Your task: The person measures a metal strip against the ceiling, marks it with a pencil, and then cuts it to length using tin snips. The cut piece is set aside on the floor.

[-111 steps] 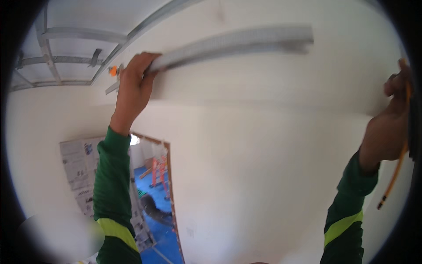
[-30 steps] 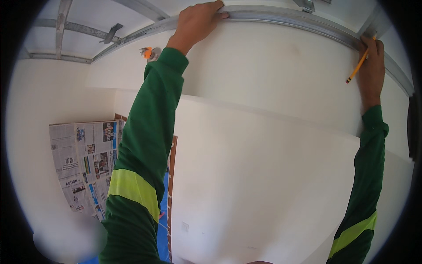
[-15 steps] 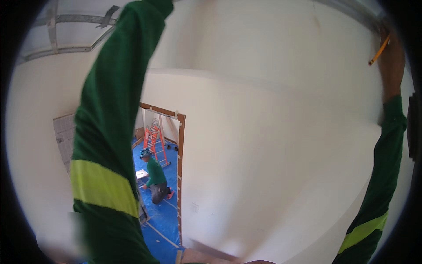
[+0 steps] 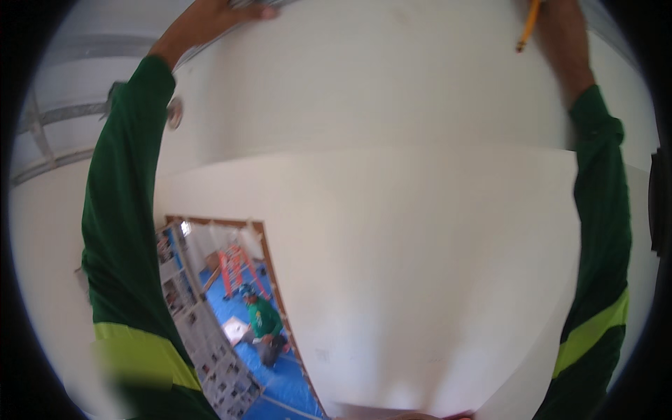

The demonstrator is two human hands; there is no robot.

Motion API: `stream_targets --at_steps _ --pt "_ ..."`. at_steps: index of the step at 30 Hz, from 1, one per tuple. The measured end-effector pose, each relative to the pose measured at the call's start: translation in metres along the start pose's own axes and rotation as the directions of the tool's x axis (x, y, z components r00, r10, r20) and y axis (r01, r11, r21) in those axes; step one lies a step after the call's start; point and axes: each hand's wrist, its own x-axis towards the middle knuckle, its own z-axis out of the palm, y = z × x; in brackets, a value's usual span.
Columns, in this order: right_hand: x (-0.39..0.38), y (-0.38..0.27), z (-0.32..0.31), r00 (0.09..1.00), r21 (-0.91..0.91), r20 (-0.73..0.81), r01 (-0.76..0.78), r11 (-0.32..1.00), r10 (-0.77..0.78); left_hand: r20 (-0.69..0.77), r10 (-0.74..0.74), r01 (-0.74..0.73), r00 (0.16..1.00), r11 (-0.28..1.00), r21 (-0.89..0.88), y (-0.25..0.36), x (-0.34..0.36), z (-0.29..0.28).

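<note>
A long, thin grey metal channel [image 4: 203,49] lies at the left hand [image 4: 199,26], showing as a narrow sliver beneath the palm. Its visible long axis slants from below-left of that hand up toward the right, along the top of the smooth white wall [image 4: 420,91], before the upper edge cuts it off. Of the two hands, the left is the nearer to this visible stretch. One digit reaches out to the right, close along the metal; whether the others pinch it cannot be told.

The right hand [image 4: 565,42] is raised well apart from the left, its fingertips out of sight, so its grip and any contact with metal cannot be told. A slim orange-yellow pencil [image 4: 530,24] juts down from its inner side, dark-tipped end lowest.

Outward from the left hand, a grey metal ceiling framework [image 4: 40,133] lies beyond and below-left, and a small round metallic fitting [image 4: 175,113] sits on the wall just below the wrist. Far below the hands, nearer the left, a brown-framed doorway [image 4: 268,255] shows an orange ladder [image 4: 234,269], a kneeling co-worker in a green top [image 4: 264,318] and a blue floor covering [image 4: 292,378]. A newspaper-covered panel [image 4: 217,357] stands beside the opening. Nothing recognisable as a container shows.
</note>
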Motion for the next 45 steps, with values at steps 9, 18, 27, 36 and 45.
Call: stream_targets --at_steps 9,18,27,36,45 --pt "0.006 -0.014 -0.084 0.896 0.392 0.437 -0.263 0.882 0.073 -0.125 -0.045 0.03 0.991 0.992 -0.119 -0.011 0.003 0.02" --pt "0.066 -0.039 -0.072 0.858 0.199 0.346 0.329 0.923 -0.381 -0.319 -0.085 0.062 0.944 0.995 -0.082 -0.005 -0.005 0.02" --pt "0.059 -0.054 -0.022 0.88 -0.037 0.42 0.26 0.965 -0.221 -0.398 0.234 -0.271 0.887 0.962 -0.037 0.018 -0.005 0.02" --pt "0.068 -0.044 -0.022 0.862 0.076 0.476 0.156 0.985 -0.174 -0.27 0.168 -0.187 0.948 0.981 -0.045 0.04 0.02 0.022" --pt "0.145 -0.068 -0.099 0.608 0.222 0.776 -0.508 0.832 0.165 -0.296 0.098 -0.114 0.95 0.993 -0.037 0.028 0.028 0.032"
